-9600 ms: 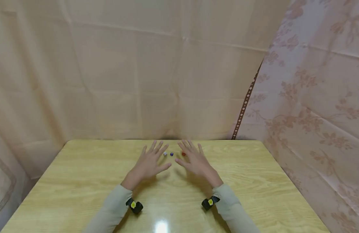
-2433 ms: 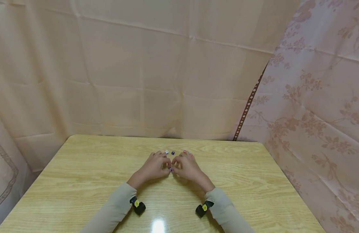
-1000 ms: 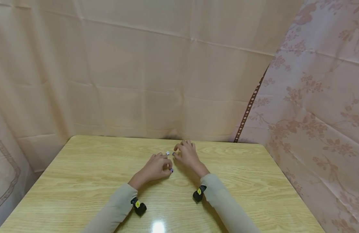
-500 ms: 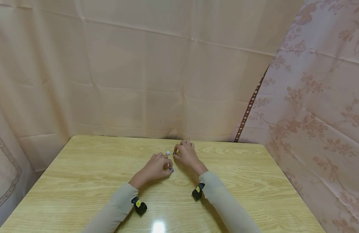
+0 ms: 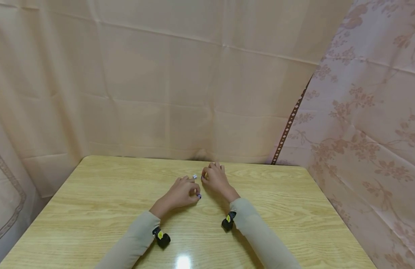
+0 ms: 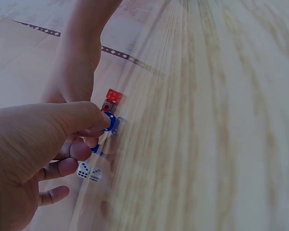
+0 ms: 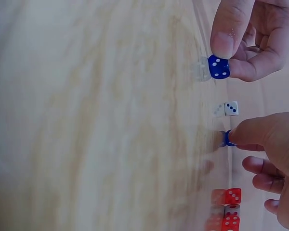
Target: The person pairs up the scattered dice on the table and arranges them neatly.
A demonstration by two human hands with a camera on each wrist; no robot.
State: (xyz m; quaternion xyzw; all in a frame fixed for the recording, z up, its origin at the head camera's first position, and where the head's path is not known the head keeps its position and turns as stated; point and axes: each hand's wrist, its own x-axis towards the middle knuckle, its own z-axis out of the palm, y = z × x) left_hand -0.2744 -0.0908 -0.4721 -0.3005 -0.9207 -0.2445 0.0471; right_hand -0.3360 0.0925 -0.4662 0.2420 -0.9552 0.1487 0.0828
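Note:
My left hand [image 5: 182, 192] pinches a blue die with white dots [image 7: 218, 67] between thumb and forefinger, low at the tabletop. Farther back, my right hand [image 5: 217, 179] has thumb and forefinger on a second blue die [image 7: 229, 139], which they mostly cover. A white die with dark dots [image 5: 194, 176] sits just left of the right hand, beyond the left fingers. In the right wrist view, two red dice [image 7: 233, 196] lie past the right hand with a greyish die [image 7: 232, 209] between them. The right hand hides these in the head view.
The wood-grain table [image 5: 103, 201] runs back to a beige curtain [image 5: 153, 93]. At the right hangs a floral curtain [image 5: 372, 130]. Each wrist wears a black camera, one on the left sleeve [image 5: 163, 240], the other on the right [image 5: 227, 223].
Both hands, spread at first, came together at the front blue die. The right hand then moved back to the other blue die, while the left kept its hold. Little has moved in the last second.

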